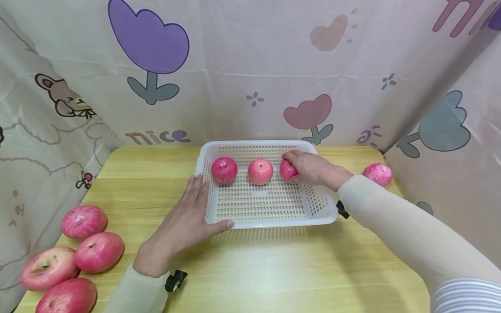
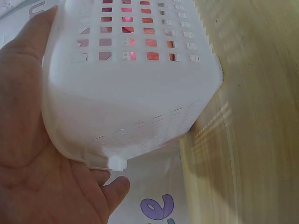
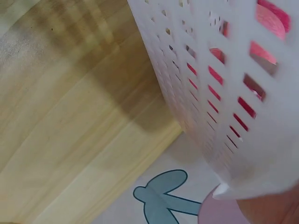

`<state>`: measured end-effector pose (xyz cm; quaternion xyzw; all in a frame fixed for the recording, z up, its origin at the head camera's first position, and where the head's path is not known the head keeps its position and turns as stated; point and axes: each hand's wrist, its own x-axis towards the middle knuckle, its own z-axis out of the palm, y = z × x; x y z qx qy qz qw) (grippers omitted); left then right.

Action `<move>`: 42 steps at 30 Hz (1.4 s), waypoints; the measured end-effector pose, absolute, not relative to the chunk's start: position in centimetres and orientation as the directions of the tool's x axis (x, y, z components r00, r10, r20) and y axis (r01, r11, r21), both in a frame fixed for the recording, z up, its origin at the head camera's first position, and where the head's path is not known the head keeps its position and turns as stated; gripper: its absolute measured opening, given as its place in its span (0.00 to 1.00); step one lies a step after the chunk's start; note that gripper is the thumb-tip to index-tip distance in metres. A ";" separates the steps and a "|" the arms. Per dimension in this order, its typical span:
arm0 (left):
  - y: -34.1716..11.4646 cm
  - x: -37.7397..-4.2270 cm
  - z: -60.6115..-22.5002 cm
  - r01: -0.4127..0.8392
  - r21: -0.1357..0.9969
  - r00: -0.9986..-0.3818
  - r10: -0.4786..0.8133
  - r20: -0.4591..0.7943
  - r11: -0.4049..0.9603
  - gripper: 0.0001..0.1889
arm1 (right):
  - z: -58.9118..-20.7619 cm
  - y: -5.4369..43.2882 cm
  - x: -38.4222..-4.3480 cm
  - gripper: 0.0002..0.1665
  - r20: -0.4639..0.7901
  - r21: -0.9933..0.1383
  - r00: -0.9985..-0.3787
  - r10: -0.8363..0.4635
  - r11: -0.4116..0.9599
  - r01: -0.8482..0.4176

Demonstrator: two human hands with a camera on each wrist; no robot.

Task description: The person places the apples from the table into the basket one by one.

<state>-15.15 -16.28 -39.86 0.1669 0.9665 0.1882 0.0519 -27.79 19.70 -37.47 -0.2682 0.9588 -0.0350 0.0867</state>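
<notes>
A white perforated plastic basket (image 1: 270, 224) stands at the back of the wooden table. Inside it sit a dark red apple (image 1: 224, 171) on the left and a lighter apple (image 1: 260, 171) in the middle. My right hand (image 1: 309, 167) reaches over the basket's right side and grips a third apple (image 1: 287, 170), its fingers curled over the top. My left hand (image 1: 188, 217) rests against the basket's left rim, fingers straight and thumb along the front corner. In the left wrist view that palm lies beside the basket wall (image 2: 135, 84). The right wrist view shows mostly basket wall (image 3: 243, 154), with its hand barely visible.
Several apples lie at the table's left front, among them a red apple (image 1: 99, 252). Another apple (image 1: 377, 174) is at the right back edge, partly behind the right sleeve. Printed curtains (image 1: 235, 56) rise along the back and both sides of the table (image 1: 274, 269).
</notes>
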 end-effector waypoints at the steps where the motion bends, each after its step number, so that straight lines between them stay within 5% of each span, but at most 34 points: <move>1: -16.3 -15.1 -39.8 0.303 0.382 -0.939 0.342 -0.037 0.873 0.74 | -37.6 19.7 -27.8 0.46 -0.139 -0.106 -0.838 -0.527 0.849 -0.517; 42: -16.3 -15.1 -39.9 0.296 0.392 -0.941 0.337 -0.039 0.871 0.74 | -38.4 19.4 -28.0 0.51 -0.173 -0.038 -0.879 -0.444 0.895 -0.445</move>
